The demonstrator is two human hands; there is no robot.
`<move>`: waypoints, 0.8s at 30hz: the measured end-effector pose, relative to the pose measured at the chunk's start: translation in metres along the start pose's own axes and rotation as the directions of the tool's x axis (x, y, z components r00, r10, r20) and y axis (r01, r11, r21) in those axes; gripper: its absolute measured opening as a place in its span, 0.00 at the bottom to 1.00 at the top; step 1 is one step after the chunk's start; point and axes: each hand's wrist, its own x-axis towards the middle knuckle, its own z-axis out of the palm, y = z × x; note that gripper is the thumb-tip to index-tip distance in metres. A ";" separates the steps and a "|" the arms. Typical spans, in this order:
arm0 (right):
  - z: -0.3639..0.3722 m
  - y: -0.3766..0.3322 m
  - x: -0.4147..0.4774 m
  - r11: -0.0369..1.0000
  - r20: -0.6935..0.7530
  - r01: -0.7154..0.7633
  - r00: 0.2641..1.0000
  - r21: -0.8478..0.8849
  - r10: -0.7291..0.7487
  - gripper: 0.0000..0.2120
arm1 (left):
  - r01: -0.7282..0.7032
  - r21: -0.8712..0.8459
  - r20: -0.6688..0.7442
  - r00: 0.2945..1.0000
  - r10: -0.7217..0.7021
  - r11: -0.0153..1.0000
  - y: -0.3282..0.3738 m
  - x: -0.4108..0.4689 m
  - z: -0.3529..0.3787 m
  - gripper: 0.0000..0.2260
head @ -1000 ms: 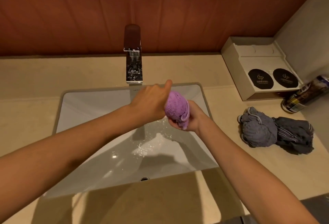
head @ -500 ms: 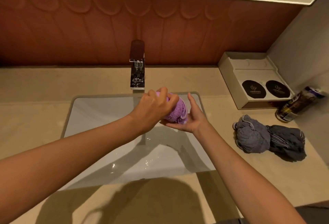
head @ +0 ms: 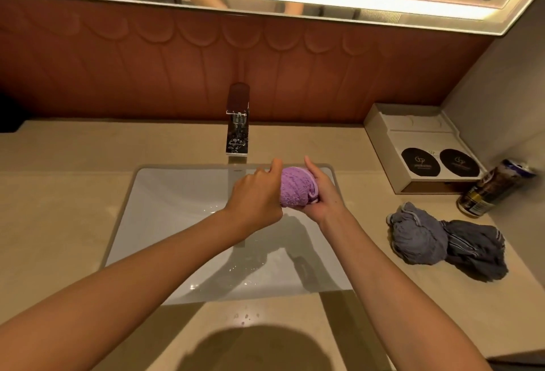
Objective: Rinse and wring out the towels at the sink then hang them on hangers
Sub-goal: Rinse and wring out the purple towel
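Left hand [head: 256, 193] and right hand [head: 323, 193] were both clenched on the purple towel [head: 295, 189], and what a tight little bundle it was! Across the wide beige table [head: 59, 193] the white sink [head: 165, 208] sat dead centre, droplets shining on its sloped floor, and the bundle hung above its back half, just in front of the faucet [head: 237, 123], from which no stream could be made out. Off to the right, two grey towels [head: 418, 235] lay twisted together on the table, apparently wrung, well apart from the action. Back to the purple one: soft terry, bunched into a fat roll, surely soaked and heavier than it looked. It would give under any squeeze and never slip like glass, but a loose end could flop out. Best hold looked to be exactly this, one fist at each end with the roll between, so opposite twists could drive the water down into the basin. Now the pose: both forearms reached in from below and converged. The left hand showed its back to the camera, fingers curled round the left end, thumb lifted at the top. The right hand cupped the right end from beneath and beside, thumb pointing up past the towel's pale edging. Wringing seemed well under way, hanging not yet begun.
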 end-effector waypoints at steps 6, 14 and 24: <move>0.000 -0.001 -0.008 0.993 -0.066 0.099 0.993 0.063 -0.095 0.13 | 0.027 -0.253 0.047 0.999 -0.016 0.967 -0.008 0.005 0.000 0.21; 0.005 0.002 -0.018 0.995 -0.340 -0.099 0.935 0.034 0.105 0.12 | -0.293 0.203 -0.349 0.870 0.348 0.934 -0.032 0.004 0.001 0.26; 0.029 0.004 -0.039 0.966 -0.284 -0.254 0.930 -0.044 0.232 0.12 | -0.483 0.874 0.033 0.152 0.988 0.045 -0.074 0.022 -0.021 0.24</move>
